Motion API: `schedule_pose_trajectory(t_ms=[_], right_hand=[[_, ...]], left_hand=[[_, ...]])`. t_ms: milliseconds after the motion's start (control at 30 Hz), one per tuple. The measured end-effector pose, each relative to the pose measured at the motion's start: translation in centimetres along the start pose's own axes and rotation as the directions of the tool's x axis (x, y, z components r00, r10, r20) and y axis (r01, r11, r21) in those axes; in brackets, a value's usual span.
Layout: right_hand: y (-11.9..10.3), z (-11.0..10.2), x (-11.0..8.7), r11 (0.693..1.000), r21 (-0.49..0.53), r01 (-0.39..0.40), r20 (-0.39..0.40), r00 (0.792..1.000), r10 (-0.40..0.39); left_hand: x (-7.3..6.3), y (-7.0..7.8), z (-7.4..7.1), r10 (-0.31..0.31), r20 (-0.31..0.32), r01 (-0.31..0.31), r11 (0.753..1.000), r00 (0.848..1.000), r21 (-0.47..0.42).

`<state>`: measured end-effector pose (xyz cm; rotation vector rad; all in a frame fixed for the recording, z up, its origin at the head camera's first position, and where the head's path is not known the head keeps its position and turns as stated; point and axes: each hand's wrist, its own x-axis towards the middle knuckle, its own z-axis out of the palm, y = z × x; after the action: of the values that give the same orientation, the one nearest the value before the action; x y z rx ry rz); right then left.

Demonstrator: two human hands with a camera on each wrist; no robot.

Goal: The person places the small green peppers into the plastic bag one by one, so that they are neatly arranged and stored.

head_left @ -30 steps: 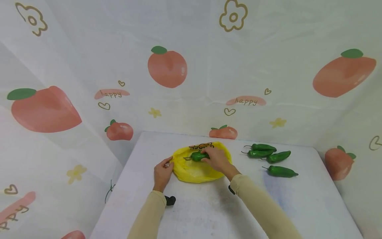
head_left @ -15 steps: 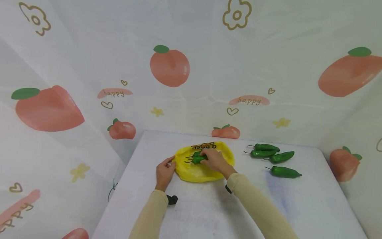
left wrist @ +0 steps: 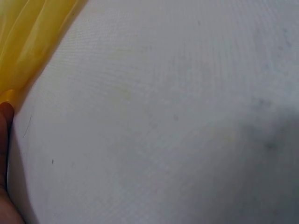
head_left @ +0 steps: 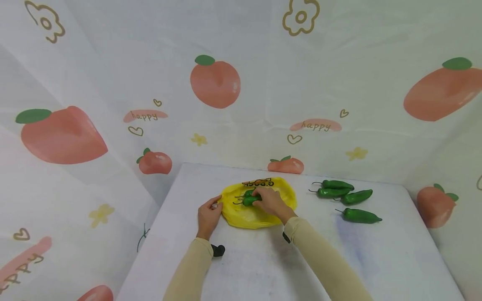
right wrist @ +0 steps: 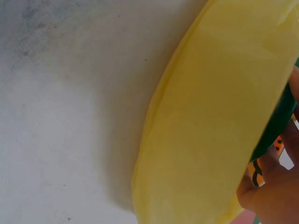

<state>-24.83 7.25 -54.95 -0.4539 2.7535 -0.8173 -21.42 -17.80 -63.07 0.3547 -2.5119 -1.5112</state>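
Observation:
A yellow plastic bag point(head_left: 241, 220) with dark printing lies with its mouth spread on the white table. My left hand point(head_left: 208, 217) pinches its left rim; the left wrist view catches only a thumb point(left wrist: 5, 126) at the bag's edge. Inside the bag, my right hand point(head_left: 273, 203) holds a green chili pepper point(head_left: 249, 201) whose stem points left. Just behind it another green pepper point(head_left: 248, 193) lies alongside, partly covered by the fingers. In the right wrist view the bag's near wall point(right wrist: 210, 116) hides much of the held pepper point(right wrist: 275, 123).
Several green peppers lie at the right: a group point(head_left: 335, 192) near the back edge and a single one point(head_left: 361, 215) closer to me. A white printed curtain point(head_left: 248, 133) surrounds the table point(head_left: 256, 267). Each wrist wears a small black device.
My right hand has brought the held pepper slightly left and nearer me within the bag, so the one behind shows more. The left hand keeps its place at the rim. The head view shifts slightly.

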Motion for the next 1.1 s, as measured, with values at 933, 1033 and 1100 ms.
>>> schedule_pose_trajectory(t_ms=[933, 1033, 1100], right_hand=[[0.1, -0.6, -0.3, 0.986, -0.136, 0.094, -0.108, 0.988, -0.109], [0.2, -0.9, -0.5, 0.967, -0.224, 0.123, -0.149, 0.976, -0.159], [0.2, -1.0, -0.6, 0.956, -0.267, 0.117, -0.166, 0.972, -0.166]], left_hand=[[-0.2, 0.4, 0.0, -0.009, 0.001, 0.009, 1.0, 1.0, 0.0], [-0.2, 0.5, -0.1, -0.006, 0.0, 0.006, 1.0, 1.0, 0.003], [-0.3, 0.5, -0.1, -0.004, -0.001, 0.004, 1.0, 1.0, 0.0]])
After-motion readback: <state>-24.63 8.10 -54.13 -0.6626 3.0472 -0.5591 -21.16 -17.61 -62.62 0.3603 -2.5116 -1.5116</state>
